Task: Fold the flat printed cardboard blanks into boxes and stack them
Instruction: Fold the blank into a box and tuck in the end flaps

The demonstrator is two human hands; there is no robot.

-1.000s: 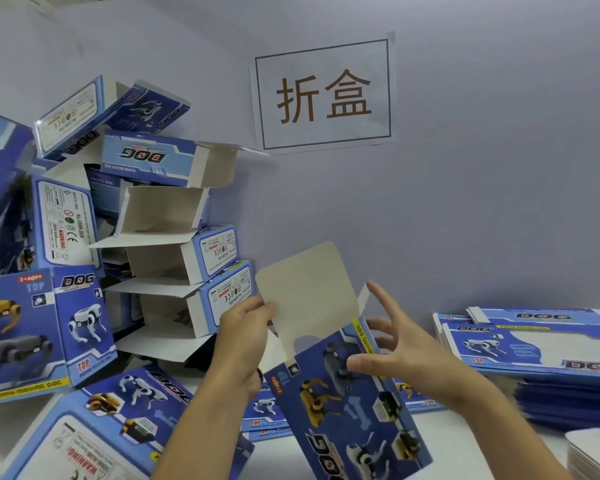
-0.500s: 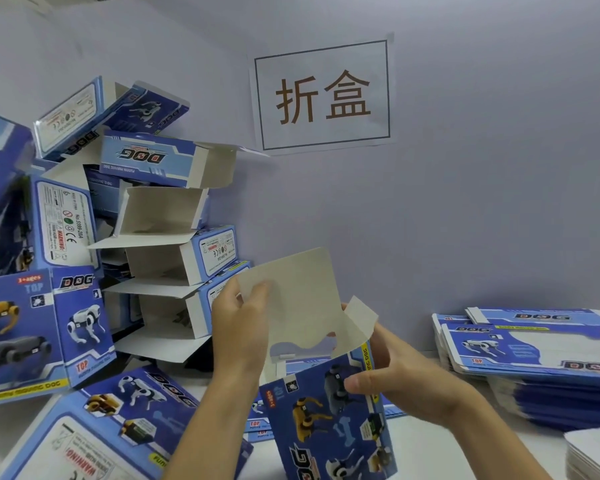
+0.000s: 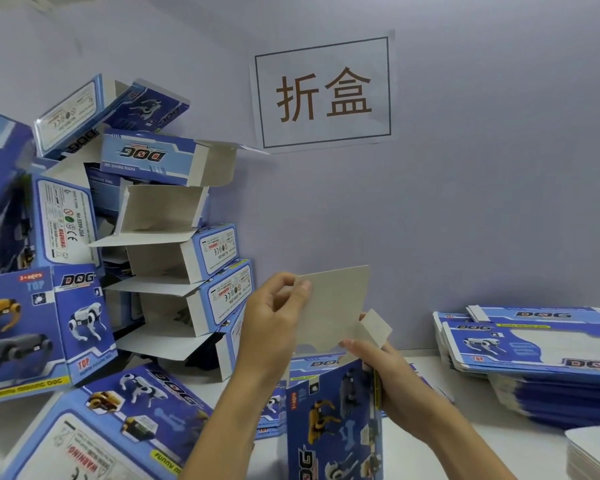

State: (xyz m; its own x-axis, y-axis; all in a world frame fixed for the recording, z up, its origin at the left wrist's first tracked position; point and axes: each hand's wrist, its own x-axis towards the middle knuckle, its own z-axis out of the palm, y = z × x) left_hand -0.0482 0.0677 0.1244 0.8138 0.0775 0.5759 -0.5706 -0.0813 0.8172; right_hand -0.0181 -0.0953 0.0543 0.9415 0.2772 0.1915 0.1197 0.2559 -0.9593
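A blue printed box (image 3: 336, 424) with robot dog pictures stands upright in front of me, its grey top flap (image 3: 336, 306) raised. My left hand (image 3: 274, 323) pinches the flap's upper left corner with thumb and fingers. My right hand (image 3: 392, 379) grips the box's right side near the top, beside a small side tab (image 3: 376, 327). Folded boxes (image 3: 174, 265) with open ends are piled up at the left against the wall. A stack of flat blanks (image 3: 534, 355) lies at the right.
More folded boxes (image 3: 42, 327) lean at the far left and one lies flat in front (image 3: 118, 427). A paper sign (image 3: 323, 93) hangs on the wall. White sheets (image 3: 596, 452) sit at the lower right corner. The white table (image 3: 430, 445) shows between.
The box has swung from tilted to upright. My left hand has shifted to the flap's corner and bent it back. My right hand went from spread open to gripping the box's right side.
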